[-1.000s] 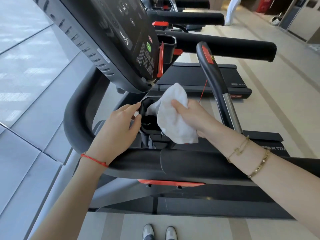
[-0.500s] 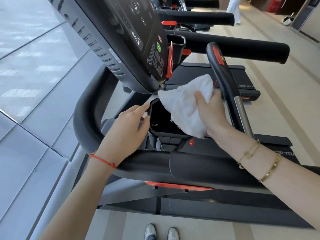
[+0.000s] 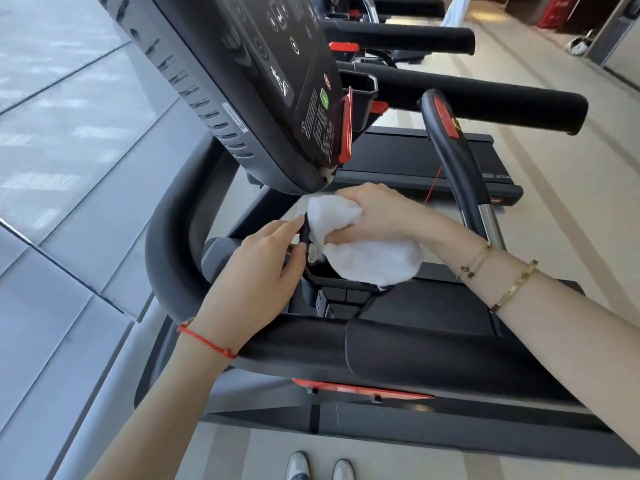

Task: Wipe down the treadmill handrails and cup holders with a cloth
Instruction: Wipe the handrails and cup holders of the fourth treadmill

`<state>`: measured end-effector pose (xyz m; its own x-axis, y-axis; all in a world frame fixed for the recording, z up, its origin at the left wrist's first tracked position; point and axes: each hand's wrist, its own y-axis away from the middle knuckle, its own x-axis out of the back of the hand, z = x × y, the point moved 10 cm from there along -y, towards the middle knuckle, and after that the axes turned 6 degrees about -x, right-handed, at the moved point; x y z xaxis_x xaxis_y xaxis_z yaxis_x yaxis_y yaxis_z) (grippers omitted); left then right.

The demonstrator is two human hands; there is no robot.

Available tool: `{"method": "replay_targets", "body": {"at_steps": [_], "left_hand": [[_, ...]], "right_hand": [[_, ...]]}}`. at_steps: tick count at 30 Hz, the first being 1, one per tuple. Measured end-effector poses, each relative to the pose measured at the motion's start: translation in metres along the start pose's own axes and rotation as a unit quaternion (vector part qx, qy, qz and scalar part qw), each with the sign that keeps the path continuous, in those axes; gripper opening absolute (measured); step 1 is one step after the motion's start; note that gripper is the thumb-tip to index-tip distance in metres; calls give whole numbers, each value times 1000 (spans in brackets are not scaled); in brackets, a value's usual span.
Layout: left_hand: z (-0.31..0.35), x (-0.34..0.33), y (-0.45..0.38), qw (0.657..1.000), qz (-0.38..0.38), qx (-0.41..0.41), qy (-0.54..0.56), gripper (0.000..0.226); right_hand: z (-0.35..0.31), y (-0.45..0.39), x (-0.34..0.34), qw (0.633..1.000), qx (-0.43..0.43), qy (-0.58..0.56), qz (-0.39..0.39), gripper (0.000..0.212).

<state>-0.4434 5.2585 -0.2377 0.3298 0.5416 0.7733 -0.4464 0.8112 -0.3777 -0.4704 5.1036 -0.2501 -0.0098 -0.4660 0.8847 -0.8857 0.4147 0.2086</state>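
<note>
Pale floor tiles run down the left and a row of further treadmills stretches away on the far right, with the person's shoes at the near edge of the view. Below the tilted console [image 3: 277, 81], the right hand [image 3: 374, 216] has its fingers curled round a bunched white cloth [image 3: 363, 258] and pushes it into the far left side of the black cup holder [image 3: 332, 278]; most of the cloth spills over the holder's opening. The left hand [image 3: 256, 271] pinches the holder's left rim between thumb and forefinger, steadying it. The front handrail [image 3: 346, 341] lies just near of both wrists.

Risks, as I judge them: the loose tail of cloth may only skim the rim, leaving the holder's bottom unwiped. The knuckles sit close under the console's lower edge and could knock it. The red safety cord [image 3: 434, 185] hangs just beyond and might snag.
</note>
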Motion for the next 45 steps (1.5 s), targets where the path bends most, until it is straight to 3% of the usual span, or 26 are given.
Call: {"method": "replay_targets", "body": {"at_steps": [2, 6, 9, 11, 15, 18, 20, 23, 26, 29, 33, 37, 45], "left_hand": [[-1, 1, 0, 1000, 2, 4, 4, 43], [0, 1, 0, 1000, 0, 6, 5, 43], [0, 1, 0, 1000, -4, 7, -3, 43], [1, 1, 0, 1000, -3, 7, -5, 43], [2, 2, 0, 1000, -2, 6, -15, 42], [2, 2, -1, 1000, -5, 5, -21, 42], [3, 2, -1, 1000, -6, 4, -24, 41], [1, 1, -1, 1000, -6, 8, -29, 41], [1, -1, 0, 999, -7, 8, -37, 42], [0, -2, -1, 999, -5, 3, -42, 42], [2, -3, -2, 999, -10, -6, -37, 43], [2, -1, -1, 999, -5, -9, -34, 42], [4, -2, -1, 999, -5, -14, -40, 41]], "right_hand": [[-11, -3, -4, 998, 24, 48, -30, 20], [3, 16, 5, 993, 6, 88, 80, 22], [41, 25, -8, 994, -80, -31, 65, 24], [60, 32, -20, 979, -129, -145, 56, 39], [53, 26, -14, 960, -115, -247, 70, 31], [42, 18, -7, 959, -93, -268, 8, 23], [44, 22, -11, 937, -97, -334, -11, 29], [54, 37, -20, 888, -124, -442, 28, 41], [60, 54, -40, 846, -157, -509, 21, 40], [58, 65, -54, 819, -169, -548, -7, 23], [63, 52, -46, 817, -199, -540, 20, 38], [55, 35, -28, 816, -186, -547, -9, 26], [58, 74, -66, 767, -224, -600, -38, 35]]}}
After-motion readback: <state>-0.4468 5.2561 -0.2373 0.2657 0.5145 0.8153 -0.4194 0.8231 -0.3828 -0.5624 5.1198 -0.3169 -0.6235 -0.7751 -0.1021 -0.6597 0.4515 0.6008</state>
